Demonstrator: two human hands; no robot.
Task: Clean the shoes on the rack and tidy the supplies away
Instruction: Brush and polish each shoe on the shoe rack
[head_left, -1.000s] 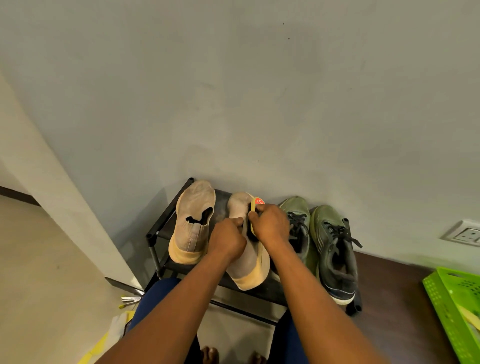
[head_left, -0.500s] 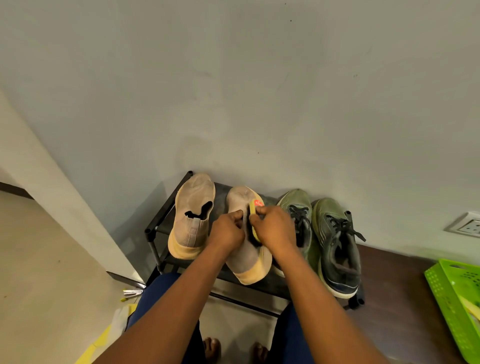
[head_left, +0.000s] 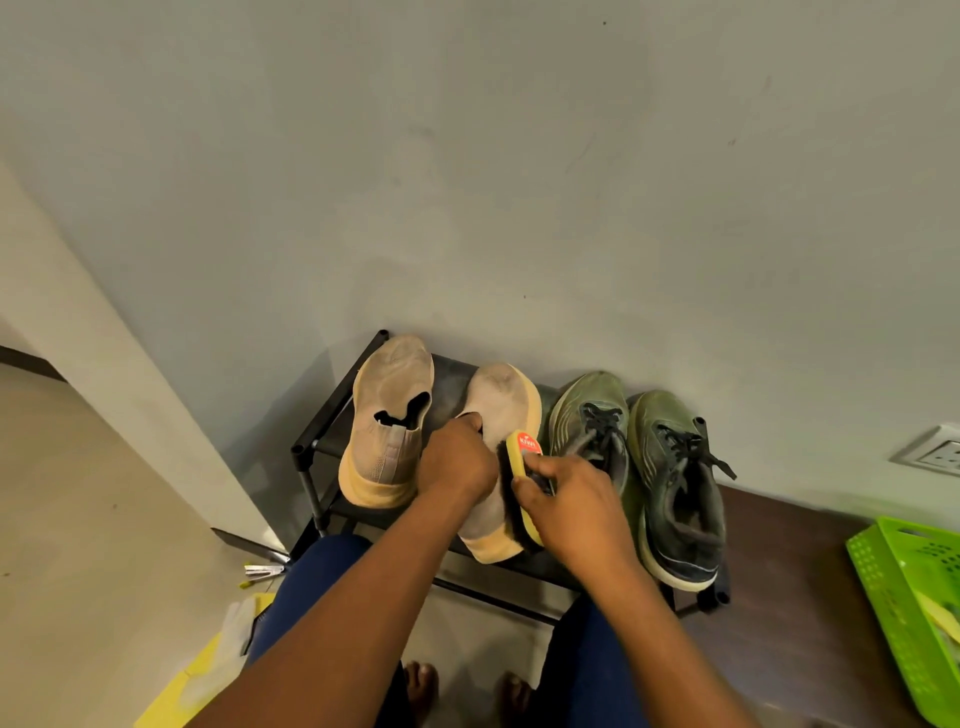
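Now the yellow brush (head_left: 525, 486) is gripped by the right hand (head_left: 574, 506) against the beige shoe (head_left: 496, 457) on the rack (head_left: 311, 452), while that shoe's collar is held fast in the left hand's (head_left: 457, 460) curled grip.

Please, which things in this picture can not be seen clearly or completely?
- Head view: the opening of the beige shoe is covered by the left hand.
- Brush: its rear part is hidden under the right hand.
- Green basket: cut off by the right edge; its contents are unclear.
- Wall socket: cut off by the right edge.
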